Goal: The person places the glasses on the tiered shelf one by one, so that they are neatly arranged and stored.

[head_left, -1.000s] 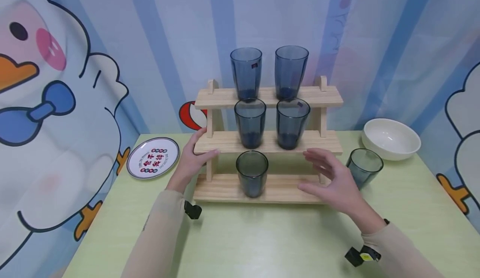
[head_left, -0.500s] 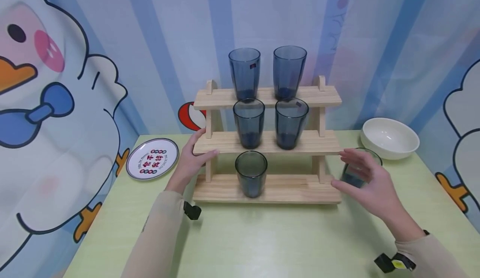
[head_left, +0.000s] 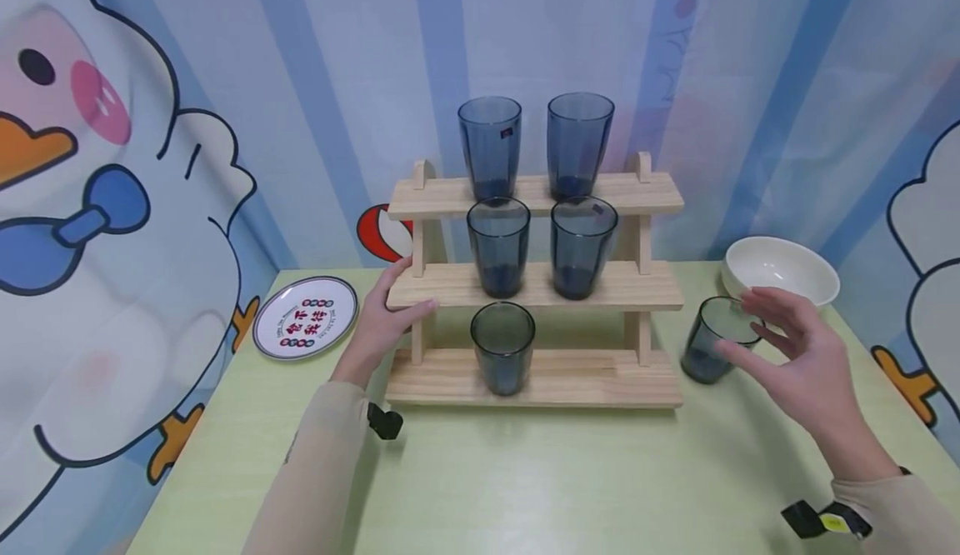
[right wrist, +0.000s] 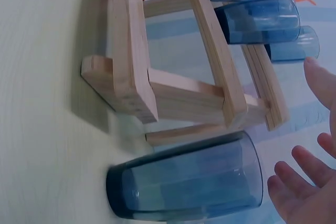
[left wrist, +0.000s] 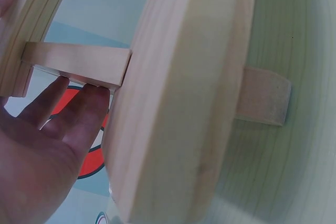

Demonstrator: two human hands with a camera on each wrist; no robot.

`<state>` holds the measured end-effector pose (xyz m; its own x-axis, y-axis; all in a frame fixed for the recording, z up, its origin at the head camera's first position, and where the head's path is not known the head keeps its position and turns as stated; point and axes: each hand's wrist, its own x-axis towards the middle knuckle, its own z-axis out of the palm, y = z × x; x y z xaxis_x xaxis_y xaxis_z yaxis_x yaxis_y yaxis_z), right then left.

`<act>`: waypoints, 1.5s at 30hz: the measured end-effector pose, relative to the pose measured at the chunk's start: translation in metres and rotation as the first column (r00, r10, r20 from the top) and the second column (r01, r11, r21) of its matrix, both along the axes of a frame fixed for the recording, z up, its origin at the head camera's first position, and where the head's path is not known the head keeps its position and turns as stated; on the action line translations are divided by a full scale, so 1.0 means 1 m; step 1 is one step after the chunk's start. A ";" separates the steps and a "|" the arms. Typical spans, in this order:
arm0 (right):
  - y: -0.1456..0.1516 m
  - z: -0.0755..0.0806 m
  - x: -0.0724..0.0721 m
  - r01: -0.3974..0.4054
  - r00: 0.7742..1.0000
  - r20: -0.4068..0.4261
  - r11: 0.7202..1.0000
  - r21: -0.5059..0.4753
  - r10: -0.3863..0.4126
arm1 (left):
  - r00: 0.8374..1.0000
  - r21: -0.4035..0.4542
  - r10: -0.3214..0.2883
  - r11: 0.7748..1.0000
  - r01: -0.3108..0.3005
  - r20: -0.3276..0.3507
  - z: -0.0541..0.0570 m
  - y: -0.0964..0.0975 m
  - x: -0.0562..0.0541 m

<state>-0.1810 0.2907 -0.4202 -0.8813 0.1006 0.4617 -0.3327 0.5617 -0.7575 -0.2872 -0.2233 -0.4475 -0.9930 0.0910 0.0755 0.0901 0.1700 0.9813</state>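
A three-tier wooden rack (head_left: 600,284) stands on the table. My left hand (head_left: 375,326) holds its left side at the middle tier, thumb in front. In the left wrist view, the fingers (left wrist: 86,111) of that hand lie against an upright. At the rack's right, a smoky blue-grey glass tumbler (head_left: 705,351) stands upright on the table. My right hand (head_left: 813,367) hovers beside this tumbler's rim, fingers spread and slightly bent. In the right wrist view, its fingertips (right wrist: 283,174) are just past the rim, with no grip on the glass.
Two glasses (head_left: 491,142) stand on the top tier and two more (head_left: 498,247) on the middle one. A single glass (head_left: 504,351) is on the bottom tier. A white bowl (head_left: 780,276) sits behind the loose tumbler. An oval plate (head_left: 307,317) lies left.
My right hand has moved rightward from the rack's right end, passing in front of the loose tumbler to its right side. The left hand stays on the rack.
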 end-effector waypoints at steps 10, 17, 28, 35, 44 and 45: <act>0.013 -0.009 -0.013 0.046 0.981 0.187 0.998 0.052 -0.055 | 1.000 0.014 0.001 1.000 -0.001 -0.010 -0.001 0.000 0.000; 0.017 -0.020 -0.022 -0.010 0.953 0.303 1.000 -0.028 0.018 | 1.000 0.000 0.008 1.000 -0.008 -0.011 0.002 0.000 0.001; 0.019 -0.034 -0.033 -0.071 0.953 0.271 0.968 -0.242 0.138 | 1.000 -0.015 0.001 1.000 -0.001 -0.020 0.001 0.000 0.000; 0.017 -0.039 -0.035 -0.135 0.950 0.204 0.900 -0.414 0.236 | 0.999 -0.005 -0.007 1.000 0.006 -0.034 -0.003 -0.001 -0.003; 0.016 -0.044 -0.037 -0.149 0.953 0.173 0.883 -0.445 0.249 | 0.999 -0.005 0.002 1.000 -0.003 -0.034 -0.002 -0.001 -0.001; 0.016 -0.044 -0.037 -0.148 0.953 0.176 0.887 -0.438 0.246 | 0.999 -0.006 0.003 1.000 -0.003 -0.033 -0.001 -0.001 -0.001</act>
